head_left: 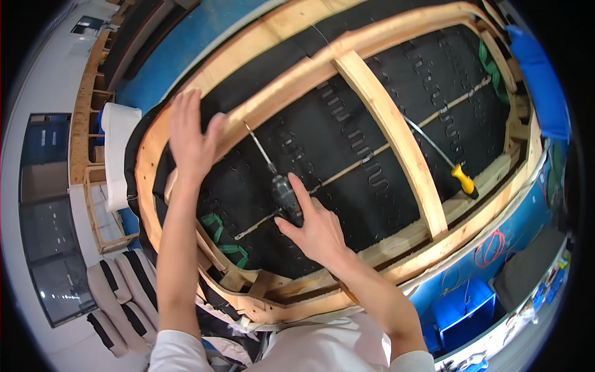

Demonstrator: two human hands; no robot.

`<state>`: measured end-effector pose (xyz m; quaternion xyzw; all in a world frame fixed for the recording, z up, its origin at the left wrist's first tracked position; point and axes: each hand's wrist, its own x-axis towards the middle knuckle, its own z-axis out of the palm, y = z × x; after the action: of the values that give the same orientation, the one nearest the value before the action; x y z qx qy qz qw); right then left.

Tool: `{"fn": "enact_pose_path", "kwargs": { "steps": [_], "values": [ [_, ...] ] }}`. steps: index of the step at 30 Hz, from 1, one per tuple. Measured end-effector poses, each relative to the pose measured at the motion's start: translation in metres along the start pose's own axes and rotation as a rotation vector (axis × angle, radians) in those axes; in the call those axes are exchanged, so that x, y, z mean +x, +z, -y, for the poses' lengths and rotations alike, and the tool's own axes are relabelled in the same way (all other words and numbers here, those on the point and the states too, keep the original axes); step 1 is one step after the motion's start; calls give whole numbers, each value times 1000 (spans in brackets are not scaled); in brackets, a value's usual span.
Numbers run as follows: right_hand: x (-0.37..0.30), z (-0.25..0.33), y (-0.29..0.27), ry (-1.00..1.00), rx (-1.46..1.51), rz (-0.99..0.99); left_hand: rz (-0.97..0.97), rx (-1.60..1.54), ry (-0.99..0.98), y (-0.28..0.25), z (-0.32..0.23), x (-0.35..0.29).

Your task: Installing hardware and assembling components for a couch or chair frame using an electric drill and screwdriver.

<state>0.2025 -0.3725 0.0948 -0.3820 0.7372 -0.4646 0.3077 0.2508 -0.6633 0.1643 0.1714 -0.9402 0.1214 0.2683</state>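
Head view: gripping a black-handled screwdriver (286,197) in the right hand (319,229), resting the left hand (189,141), apart, on a wooden frame (282,96)

The upholstery frame (391,125) is bare, pale wood, matt, and rougher along the inner rail (396,243) at 4 o'clock. Inside it, the lining (359,229) looks like matt black cloth. The dark-handled screwdriver (285,193) near the centre shows glossy black plastic and bright metal. The yellow-handled screwdriver (462,178) at 3 o'clock pairs smooth plastic with shiny metal. Green ties (234,249) near 8 o'clock are cloth or film, unclear which; the bin (462,305) at 4 o'clock is smooth plastic.
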Motion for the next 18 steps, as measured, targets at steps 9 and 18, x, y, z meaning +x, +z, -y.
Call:
{"fn": "enact_pose_path", "kwargs": {
  "steps": [9,18],
  "values": [
    [1,1,0,10,32,0,479,-122,493,-9,53,-21],
    [9,15,-8,151,91,97,141,-139,681,-10,53,-29]
  ]
}}
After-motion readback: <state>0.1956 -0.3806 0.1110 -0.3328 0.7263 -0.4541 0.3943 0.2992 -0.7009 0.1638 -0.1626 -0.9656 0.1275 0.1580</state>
